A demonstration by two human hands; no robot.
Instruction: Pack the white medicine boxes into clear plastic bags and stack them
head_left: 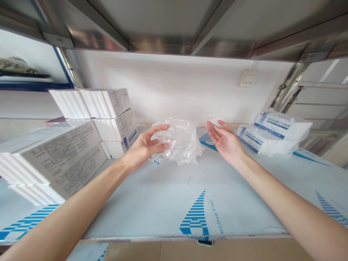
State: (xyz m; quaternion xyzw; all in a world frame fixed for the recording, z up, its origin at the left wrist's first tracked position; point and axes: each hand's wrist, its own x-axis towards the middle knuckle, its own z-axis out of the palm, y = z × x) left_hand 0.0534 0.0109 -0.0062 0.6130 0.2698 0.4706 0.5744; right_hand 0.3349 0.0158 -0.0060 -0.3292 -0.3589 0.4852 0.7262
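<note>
Head view: a crumpled, see-through plastic bag [179, 141] is being supported on the film-covered shelf [141, 206], toward the back, between the goods stacked at either side. The left edge of the bag is being met by the left hand [148, 143]; its thumb and fingers are being held apart and curved at the plastic. Whether the plastic is being gripped cannot be told. The right hand [223, 139] is being held open, palm partly upturned, fingers loosely spread toward the bag. A gap is being left between these fingertips and the right edge of the bag.

On the left, the working space is being bounded by white boxes [67, 156], arranged in a nearer and a farther stack. The nearer stack is being partly overlapped in view by the left forearm; contact cannot be told. On the right, the space is being narrowed by wrapped packs [274, 127], piled just beside the right hand. The rear is being closed off by a white wall [176, 87], and headroom is being limited by the metal upper shelf [163, 21]. The front edge [136, 238] is being crossed by both forearms, with a broad strip of film being left between that edge and the bag.
</note>
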